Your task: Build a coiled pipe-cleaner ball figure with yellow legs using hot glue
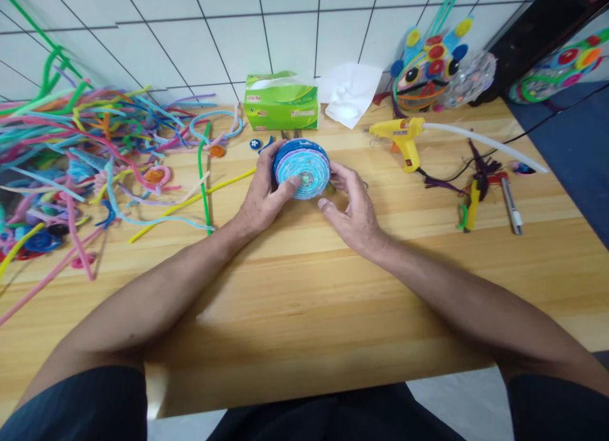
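Blue disc: the round, coiled piece (314, 162) is at the middle of the far half of the table (295, 301), tilted so its light-blue face with a speckled centre shows; a darker blue band runs along its far rim.
Left hand: this hand (261, 203) pinches the disc, thumb pressed flat on the face, fingers around the left rim and partly hidden.
Right hand: this hand (354, 212) is loosely curved, thumb and fingers spread apart, just beside the right rim; whether a fingertip touches it, I cannot tell.
Fuzzy stems: a tangled, many-coloured pile (128, 130) covers the far left; a green stem (204, 181) crosses a yellow stem (233, 182) between pile and left hand.
Buttons: an orange one (217, 151) and a blue one (255, 144) lie left of the disc.
Tissues: a green pack (280, 105) stands beyond the disc, a crumpled white sheet (349, 95) to its right.
Glue gun: yellow (402, 136), right of the disc, a long pale glue stick (485, 143) in its back end.
Right side: a yellow-handled tool (472, 206) lies left of a grey pen-like tool (512, 206).
Far right: a colourful button-covered figure (428, 73) stands near the tiled wall (295, 35).
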`<action>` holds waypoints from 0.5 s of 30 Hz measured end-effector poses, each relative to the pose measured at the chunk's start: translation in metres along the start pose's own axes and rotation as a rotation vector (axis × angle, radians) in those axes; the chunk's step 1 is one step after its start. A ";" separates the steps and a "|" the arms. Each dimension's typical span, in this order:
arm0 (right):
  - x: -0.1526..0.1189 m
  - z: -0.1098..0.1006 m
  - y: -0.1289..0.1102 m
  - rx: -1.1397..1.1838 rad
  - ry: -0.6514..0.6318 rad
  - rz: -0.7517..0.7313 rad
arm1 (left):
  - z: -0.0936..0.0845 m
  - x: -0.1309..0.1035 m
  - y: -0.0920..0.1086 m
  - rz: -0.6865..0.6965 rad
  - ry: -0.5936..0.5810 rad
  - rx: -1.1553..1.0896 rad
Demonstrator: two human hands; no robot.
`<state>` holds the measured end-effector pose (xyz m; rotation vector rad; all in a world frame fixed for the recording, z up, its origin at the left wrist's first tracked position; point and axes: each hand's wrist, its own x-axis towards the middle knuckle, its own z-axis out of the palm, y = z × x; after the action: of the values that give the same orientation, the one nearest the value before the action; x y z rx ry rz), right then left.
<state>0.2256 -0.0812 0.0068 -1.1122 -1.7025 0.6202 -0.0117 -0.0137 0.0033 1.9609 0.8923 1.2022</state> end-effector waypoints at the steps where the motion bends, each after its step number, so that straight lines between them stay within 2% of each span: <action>1: 0.000 0.000 0.000 0.000 -0.001 -0.001 | 0.000 0.000 0.000 -0.005 -0.002 0.003; 15: 0.000 0.001 0.002 -0.006 0.004 -0.037 | 0.000 0.000 -0.014 0.072 -0.004 -0.008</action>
<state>0.2252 -0.0796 0.0047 -1.0830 -1.7195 0.5895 -0.0143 -0.0057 -0.0080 2.0035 0.8201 1.2405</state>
